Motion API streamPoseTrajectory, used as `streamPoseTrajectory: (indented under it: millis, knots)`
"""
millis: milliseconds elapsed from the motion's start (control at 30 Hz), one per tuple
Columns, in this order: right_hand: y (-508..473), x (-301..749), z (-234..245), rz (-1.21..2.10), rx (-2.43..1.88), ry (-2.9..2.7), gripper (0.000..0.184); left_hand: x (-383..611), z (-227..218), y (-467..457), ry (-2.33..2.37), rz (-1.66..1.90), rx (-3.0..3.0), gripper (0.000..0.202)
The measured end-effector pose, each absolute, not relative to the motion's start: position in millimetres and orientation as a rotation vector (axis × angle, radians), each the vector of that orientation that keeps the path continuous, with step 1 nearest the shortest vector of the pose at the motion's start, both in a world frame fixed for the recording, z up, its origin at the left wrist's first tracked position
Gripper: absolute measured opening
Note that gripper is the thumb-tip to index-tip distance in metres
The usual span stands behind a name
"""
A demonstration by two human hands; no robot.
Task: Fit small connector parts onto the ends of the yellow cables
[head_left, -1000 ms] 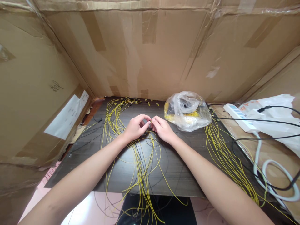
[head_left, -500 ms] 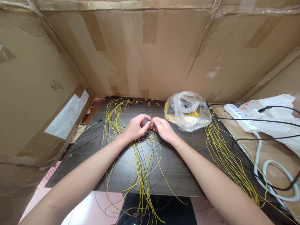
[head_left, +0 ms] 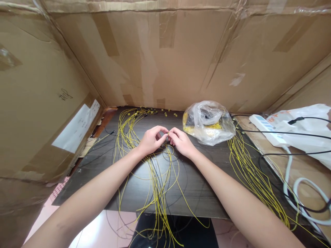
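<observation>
Fingers point(head_left: 162, 128) of both hands point(head_left: 150, 141) point(head_left: 182, 143) tight on tiny yellow piece point(head_left: 168, 133)

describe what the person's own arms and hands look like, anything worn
The left hand and right hand are ungloved, with no wristwear showing. The left forearm and right forearm are slim and bare, with no sleeves in view.

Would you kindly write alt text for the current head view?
Left hand and right hand meet over a dark tabletop, apparently pinching a tiny, mostly hidden yellow piece, with loose yellow wires beneath. To the right lie a translucent plastic bag with yellow contents, another yellow wire bundle and a white power strip.
</observation>
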State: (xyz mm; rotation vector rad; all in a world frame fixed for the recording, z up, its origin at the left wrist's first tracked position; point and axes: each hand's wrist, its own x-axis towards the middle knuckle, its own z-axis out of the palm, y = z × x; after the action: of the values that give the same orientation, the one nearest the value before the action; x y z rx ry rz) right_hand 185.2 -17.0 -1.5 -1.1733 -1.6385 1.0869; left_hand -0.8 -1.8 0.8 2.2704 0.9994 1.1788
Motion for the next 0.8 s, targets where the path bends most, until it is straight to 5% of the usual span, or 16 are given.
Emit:
streamPoseTrajectory:
  millis: [400,800]
  knots:
    - [-16.5,184.0,-1.1,1.064,-1.134,-1.704,0.053,-0.1,-0.3,-3.2,0.992,1.192,2.307,0.013]
    - [-18.6,183.7,-3.1,1.019,-1.159,-1.714,0.040,-0.4,2.0,-2.2,1.036,1.146,2.233,0.014]
